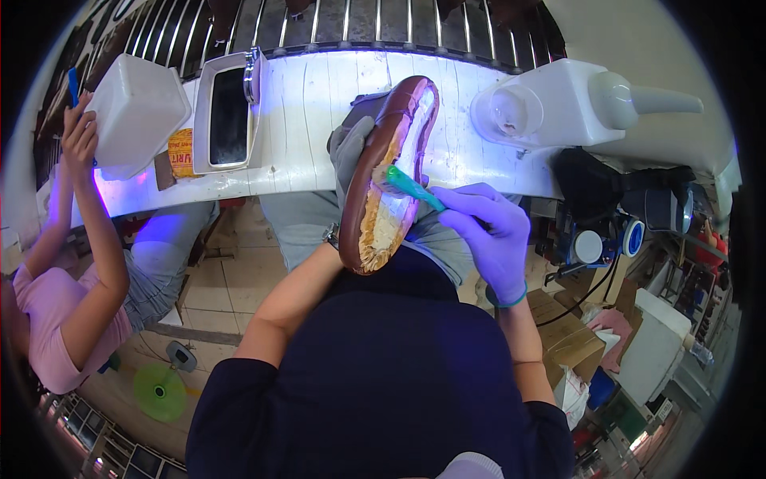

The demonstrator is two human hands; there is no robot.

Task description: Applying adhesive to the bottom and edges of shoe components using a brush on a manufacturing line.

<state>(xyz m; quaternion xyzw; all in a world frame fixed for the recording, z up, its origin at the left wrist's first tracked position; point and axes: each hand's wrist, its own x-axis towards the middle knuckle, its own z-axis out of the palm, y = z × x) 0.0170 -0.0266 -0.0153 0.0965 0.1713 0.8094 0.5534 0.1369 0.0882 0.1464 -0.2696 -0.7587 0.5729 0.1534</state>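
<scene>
A brown leather shoe upper (351, 214) is held up over the table's near edge, its pale, rough-edged underside turned toward my right. Around its far left side my left hand (349, 150), in a grey glove, is closed; some of its fingers are hidden behind the shoe. My right hand (491, 231), in a glove that looks purple under the light, grips a brush (411, 188) by its green handle. The brush's bristles touch the underside near the middle.
A white tray (254, 148) with a dark inside stands at the left of the white table (295, 152). At the right lies a white plastic container (562, 100) with a round cup (517, 112). A co-worker's hand (80, 136) is at far left. A metal roller rack (343, 24) runs behind.
</scene>
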